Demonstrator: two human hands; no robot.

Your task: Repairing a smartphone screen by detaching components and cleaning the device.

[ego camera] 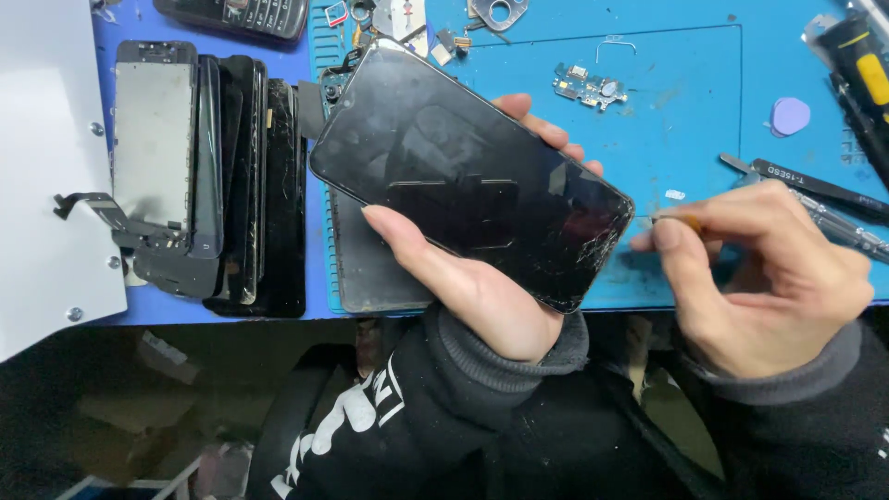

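One blue work mat (685, 111) over a blue bench, dim floor clutter below. Several removed phone screens (208, 176) stacked at left beside a white panel (46, 167); small circuit board (590, 88), purple pick (790, 116), tweezers (815, 190) scattered beyond. Cracked black phone (468, 176) above the mat's near edge, long axis running upper left to lower right, shattered corner nearest the right hand (769, 278). Left hand (472, 278) wrapped around the phone from beneath; right fingers pinched on a thin tool (681, 221) close to that corner

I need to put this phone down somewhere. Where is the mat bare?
Bare blue mat lies between the small circuit board and the purple pick. Crowded: stacked screens at left, parts along the top edge, tools at right.
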